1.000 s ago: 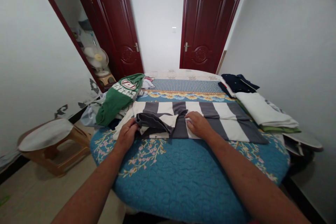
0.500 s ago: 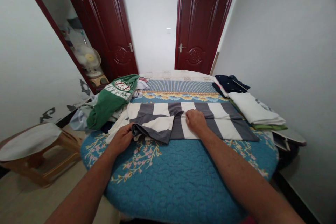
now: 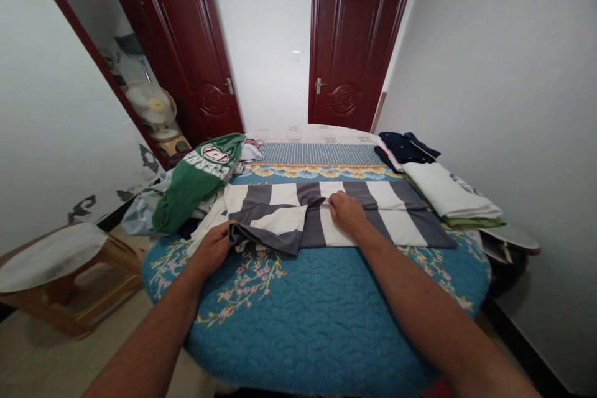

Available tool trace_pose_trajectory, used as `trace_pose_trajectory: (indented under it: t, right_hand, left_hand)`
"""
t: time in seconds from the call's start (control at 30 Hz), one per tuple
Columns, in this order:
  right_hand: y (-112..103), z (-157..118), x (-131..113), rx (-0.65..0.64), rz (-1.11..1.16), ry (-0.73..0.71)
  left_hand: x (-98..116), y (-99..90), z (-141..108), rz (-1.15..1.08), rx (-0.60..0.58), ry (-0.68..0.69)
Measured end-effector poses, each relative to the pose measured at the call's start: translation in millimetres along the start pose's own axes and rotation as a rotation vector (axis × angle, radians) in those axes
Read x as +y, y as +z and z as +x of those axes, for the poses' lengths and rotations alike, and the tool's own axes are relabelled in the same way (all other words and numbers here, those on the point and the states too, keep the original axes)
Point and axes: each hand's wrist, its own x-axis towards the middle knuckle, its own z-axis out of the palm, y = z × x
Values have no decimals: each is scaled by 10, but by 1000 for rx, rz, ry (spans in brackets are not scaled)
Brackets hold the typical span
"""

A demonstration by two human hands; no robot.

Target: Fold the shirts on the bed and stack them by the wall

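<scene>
A grey and white striped shirt (image 3: 396, 224) lies in a long folded strip across the table. Its short sleeve (image 3: 275, 224) lies over the left part of the strip. My left hand (image 3: 213, 249) pinches the sleeve's dark cuff at the left end. Farther right, my right hand (image 3: 347, 212) is closed on the shirt near its middle, where the fabric puckers; its fingertips are partly hidden.
The table wears a blue quilted cover (image 3: 317, 317). Heaped clothes with a green printed shirt (image 3: 198, 180) on top lie at left. Folded white (image 3: 450, 189) and navy garments (image 3: 408, 148) are stacked at right. A stool (image 3: 60, 267) stands left of the table.
Both hands keep their grip in nearly the same places. The cuff at my left hand has shifted very slightly left, and the whole view has moved a little.
</scene>
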Motion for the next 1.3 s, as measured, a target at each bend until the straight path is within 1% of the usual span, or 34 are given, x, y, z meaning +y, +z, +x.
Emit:
trace_pose_trajectory:
  t: [0.1, 0.2, 0.27, 0.37, 0.4, 0.43, 0.53, 0.6, 0.67, 0.73, 0.8, 0.87, 0.93, 0.97, 1.03, 1.1, 1.17, 1.2, 1.23, 1.3]
  right_hand:
    - [-85, -70, 84, -70, -44, -109]
    - [-122, -126, 127, -119, -55, -152]
    - [-115, -139, 117, -57, -30, -134]
    - [-83, -113, 53, 107, 8, -84]
    - [-73, -93, 29, 124, 9, -73]
    - [-67, -71, 10, 108, 4, -69]
    - [-73, -13, 2, -8, 7, -96]
    - [-90, -10, 38, -38, 49, -125]
    - [-102, -35, 86, -43, 111, -153]
    - [-99, -59, 125, -43, 176, -173]
    - [-82, -57, 148, 4, 226, -163]
    - [-60, -25, 160, 108, 240, -118]
    - [-41, 18, 174, 200, 212, -55]
    - [-34, 36, 186, 211, 185, -18]
    - [-26, 54, 225, 155, 112, 69]
    - [-29, 51, 283, 59, 41, 159]
    - [-42, 38, 354, -10, 0, 249]
    - [-53, 32, 390, -39, -8, 294]
    - [-65, 26, 424, -67, -13, 340]
    - [-91, 22, 477, -124, -32, 423]
  left_hand:
    - [12, -10, -10, -1, 3, -1]
    - [42, -42, -1, -9, -27, -9]
    - [57, -82, 12, -13, -76, -14]
    - [57, -154, 33, 0, -158, -13]
    - [48, -176, 41, 9, -183, -14]
    - [34, -197, 49, 18, -201, -15]
    - [-27, -264, 83, 35, -255, -22]
    - [-62, -337, 123, 31, -311, -47]
    - [-66, -446, 194, 26, -382, -89]
    - [-16, -574, 316, 55, -409, -117]
    - [92, -676, 501, 117, -375, -121]
    - [233, -692, 742, 184, -318, -91]
    - [353, -584, 1012, 272, -283, 5]
    - [386, -484, 1145, 327, -268, 63]
    - [377, -220, 1376, 457, -253, 144]
    - [269, 68, 1525, 613, -248, 174]
    - [102, 310, 1570, 666, -231, 149]
    - [16, 400, 1557, 725, -203, 150]
    - [-62, 465, 1527, 775, -169, 155]
    - [-178, 532, 1444, 870, -94, 139]
